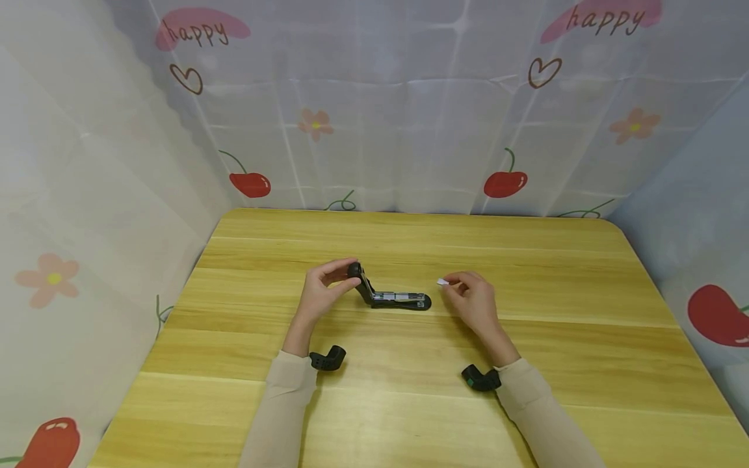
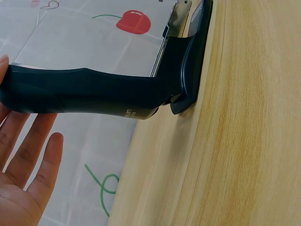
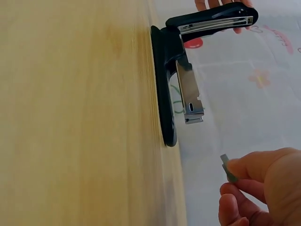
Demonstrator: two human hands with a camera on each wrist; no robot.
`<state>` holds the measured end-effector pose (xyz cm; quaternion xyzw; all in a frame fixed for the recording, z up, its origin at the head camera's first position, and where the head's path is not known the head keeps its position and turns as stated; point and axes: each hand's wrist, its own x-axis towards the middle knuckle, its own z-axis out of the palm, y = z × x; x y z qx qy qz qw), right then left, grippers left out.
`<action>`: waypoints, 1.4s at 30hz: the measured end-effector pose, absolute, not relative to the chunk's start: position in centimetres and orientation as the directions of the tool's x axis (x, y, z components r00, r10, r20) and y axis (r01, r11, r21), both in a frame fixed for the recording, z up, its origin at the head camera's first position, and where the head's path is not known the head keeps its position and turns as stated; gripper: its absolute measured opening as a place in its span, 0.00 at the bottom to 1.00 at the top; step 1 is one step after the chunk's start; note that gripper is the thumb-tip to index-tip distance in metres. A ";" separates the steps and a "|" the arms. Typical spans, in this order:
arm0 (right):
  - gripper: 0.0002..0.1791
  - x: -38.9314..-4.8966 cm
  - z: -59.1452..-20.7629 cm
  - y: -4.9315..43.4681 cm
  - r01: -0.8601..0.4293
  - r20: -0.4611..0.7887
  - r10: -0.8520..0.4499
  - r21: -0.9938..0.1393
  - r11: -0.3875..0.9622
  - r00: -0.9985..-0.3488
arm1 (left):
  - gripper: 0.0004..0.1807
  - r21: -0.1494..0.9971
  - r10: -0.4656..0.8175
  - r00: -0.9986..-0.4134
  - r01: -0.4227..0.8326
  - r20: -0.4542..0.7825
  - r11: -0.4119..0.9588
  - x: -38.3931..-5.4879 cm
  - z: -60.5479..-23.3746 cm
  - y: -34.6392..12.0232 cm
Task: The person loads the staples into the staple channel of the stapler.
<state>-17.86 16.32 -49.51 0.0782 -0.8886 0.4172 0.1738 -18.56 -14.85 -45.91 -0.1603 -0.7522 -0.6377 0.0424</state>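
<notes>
A black stapler (image 1: 404, 305) stands on the table with its top arm swung up and back, its metal staple channel (image 3: 189, 89) exposed. My left hand (image 1: 316, 294) holds the raised end of the top arm between thumb and fingers; in the left wrist view, the black arm (image 2: 75, 92) crosses above the fingers. To the right of the stapler, my right hand (image 1: 476, 305) pinches a small strip of staples (image 3: 226, 165) between thumb and forefinger. The strip is above the table, apart from the stapler.
Beneath everything is a light wooden table (image 1: 404, 416). A printed curtain (image 1: 386, 143) hangs behind its far edge and along both sides. Each wrist wears a black camera mount, one on the left (image 1: 329, 359) and one on the right (image 1: 481, 378).
</notes>
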 end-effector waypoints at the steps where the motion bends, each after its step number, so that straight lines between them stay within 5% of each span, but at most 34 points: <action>1: 0.06 -17.9 -49.5 16.2 -0.290 0.374 -0.004 -0.713 0.638 -0.927 | 0.21 0.946 0.187 -0.945 0.295 0.268 0.135 -18.6 -45.9 -14.9; 13: 0.06 -18.0 -48.9 14.7 -0.403 0.396 -0.152 -0.691 0.600 -0.906 | 0.21 0.948 0.181 -0.947 0.290 0.265 0.133 -18.7 -46.0 -15.0; 42: 0.06 -17.9 -49.0 14.0 -0.428 0.299 -0.307 -0.651 0.627 -0.904 | 0.21 0.945 0.187 -0.944 0.299 0.272 0.135 -18.6 -45.9 -14.9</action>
